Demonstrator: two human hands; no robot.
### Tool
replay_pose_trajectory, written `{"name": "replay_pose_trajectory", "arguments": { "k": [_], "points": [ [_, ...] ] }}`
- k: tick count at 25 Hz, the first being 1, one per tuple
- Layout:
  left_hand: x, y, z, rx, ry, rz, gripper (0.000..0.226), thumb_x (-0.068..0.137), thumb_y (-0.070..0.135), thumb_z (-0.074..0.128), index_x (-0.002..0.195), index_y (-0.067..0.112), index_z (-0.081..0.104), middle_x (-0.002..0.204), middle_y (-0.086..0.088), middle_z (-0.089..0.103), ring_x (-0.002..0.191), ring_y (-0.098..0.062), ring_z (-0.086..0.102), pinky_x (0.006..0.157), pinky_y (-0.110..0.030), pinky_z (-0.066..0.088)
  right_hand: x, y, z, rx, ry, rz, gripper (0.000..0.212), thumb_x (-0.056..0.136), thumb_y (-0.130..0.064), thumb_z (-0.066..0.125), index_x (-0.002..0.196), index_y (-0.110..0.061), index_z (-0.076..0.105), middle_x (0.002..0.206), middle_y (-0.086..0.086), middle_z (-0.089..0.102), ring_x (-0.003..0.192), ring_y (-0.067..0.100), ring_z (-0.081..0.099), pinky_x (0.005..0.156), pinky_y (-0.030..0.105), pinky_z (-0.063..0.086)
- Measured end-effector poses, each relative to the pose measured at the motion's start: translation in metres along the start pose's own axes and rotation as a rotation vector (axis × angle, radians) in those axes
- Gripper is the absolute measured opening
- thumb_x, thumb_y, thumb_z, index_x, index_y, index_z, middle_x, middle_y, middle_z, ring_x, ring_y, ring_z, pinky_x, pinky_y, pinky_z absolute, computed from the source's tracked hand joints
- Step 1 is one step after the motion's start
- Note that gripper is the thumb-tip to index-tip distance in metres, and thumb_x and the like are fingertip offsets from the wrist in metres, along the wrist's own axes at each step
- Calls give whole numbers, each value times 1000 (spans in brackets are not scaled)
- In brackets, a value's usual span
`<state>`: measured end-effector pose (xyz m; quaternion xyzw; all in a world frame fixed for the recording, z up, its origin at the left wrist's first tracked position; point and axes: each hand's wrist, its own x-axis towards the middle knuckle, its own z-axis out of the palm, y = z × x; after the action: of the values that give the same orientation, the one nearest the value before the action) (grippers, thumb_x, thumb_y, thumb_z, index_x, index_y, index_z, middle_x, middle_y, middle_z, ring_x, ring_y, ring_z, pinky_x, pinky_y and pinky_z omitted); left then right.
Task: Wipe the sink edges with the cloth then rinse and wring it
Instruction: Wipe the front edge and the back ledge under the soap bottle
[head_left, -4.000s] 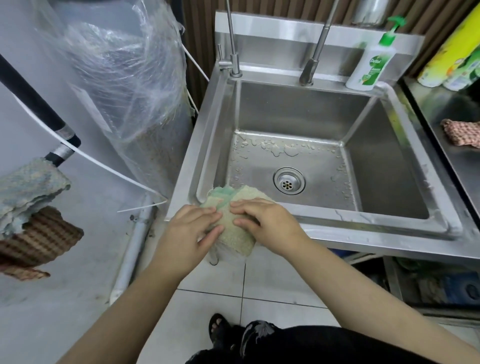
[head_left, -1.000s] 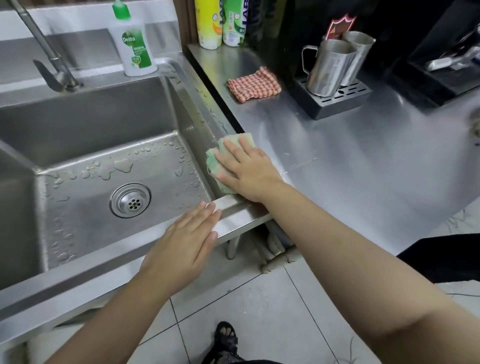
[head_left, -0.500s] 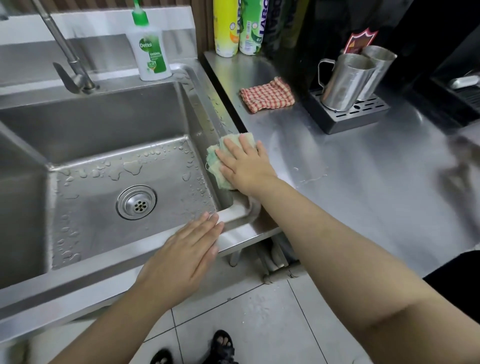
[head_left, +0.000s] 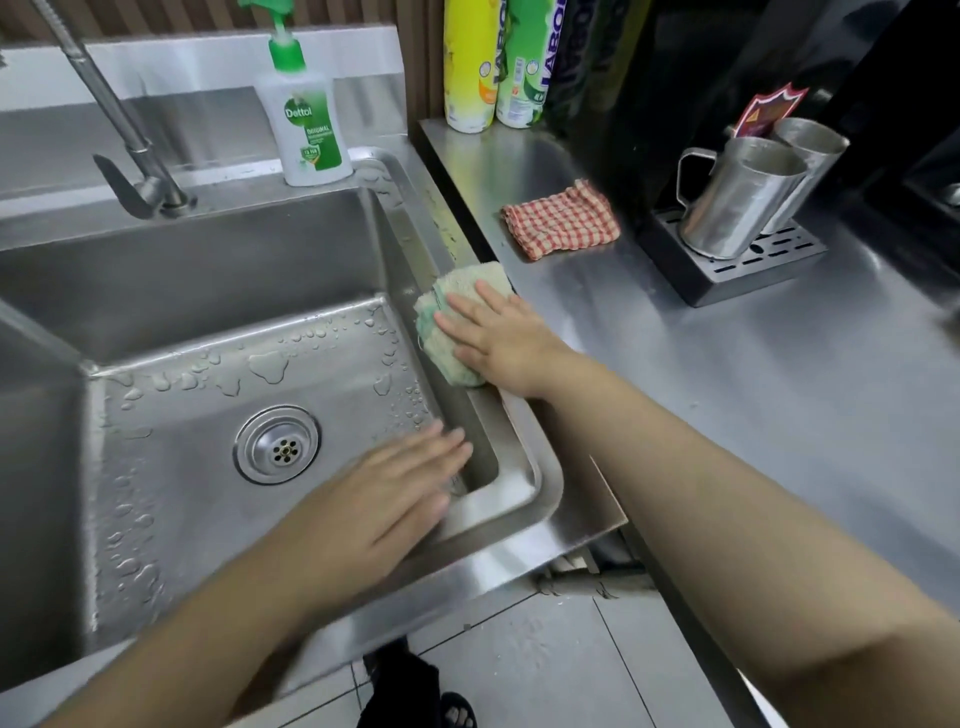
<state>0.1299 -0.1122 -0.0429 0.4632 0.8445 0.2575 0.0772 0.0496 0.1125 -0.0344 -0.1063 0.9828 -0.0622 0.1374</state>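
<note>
Flat on the sink's right edge (head_left: 441, 218), the right hand (head_left: 501, 338) pressed a folded green-and-cream cloth (head_left: 457, 317) with straight, spread fingers, holding it down rather than gripping it. Nearer the person from that hand, the left hand (head_left: 384, 499) lay open, blurred, over the basin's front right corner. Beyond the cloth a red checked rag (head_left: 563, 218) rested on the steel counter (head_left: 727, 374).

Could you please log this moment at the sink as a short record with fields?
cloth: green-yellow cloth on the sink's right edge
right hand: right hand presses flat on the cloth
left hand: left hand flat, fingers straight, at the front edge; contact unclear
basin: water droplets, drain uncovered
nearby: Dettol bottle, red checked cloth
</note>
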Motion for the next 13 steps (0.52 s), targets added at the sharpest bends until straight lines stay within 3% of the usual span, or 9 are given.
{"name": "replay_pose_trajectory", "arguments": {
  "k": [5, 9, 13],
  "points": [
    [80, -65, -1, 236, -87, 236, 55, 99, 42, 13, 145, 14, 23, 153, -3, 23, 142, -12, 7, 115, -29, 1, 77, 10, -19, 22, 2, 24, 48, 102, -34, 25, 149, -31, 14, 159, -9, 1, 145, 18, -10, 117, 39, -3],
    [87, -81, 10, 222, -127, 302, 53, 100, 42, 14, 147, 18, 16, 154, -1, 16, 143, -11, 0, 115, -29, -5, 49, 20, -15, 210, 48, -86, 47, 102, -33, 30, 148, -27, 20, 158, -10, 7, 145, 12, -9, 115, 33, -6],
    [93, -89, 10, 183, -129, 350, 50, 100, 42, 16, 147, 24, 13, 155, 2, 13, 144, -12, -1, 115, -34, -4, 80, 23, -21, 127, 74, -41, 48, 102, -34, 28, 148, -30, 18, 159, -9, 5, 145, 15, -8, 115, 35, -4]
  ]
}}
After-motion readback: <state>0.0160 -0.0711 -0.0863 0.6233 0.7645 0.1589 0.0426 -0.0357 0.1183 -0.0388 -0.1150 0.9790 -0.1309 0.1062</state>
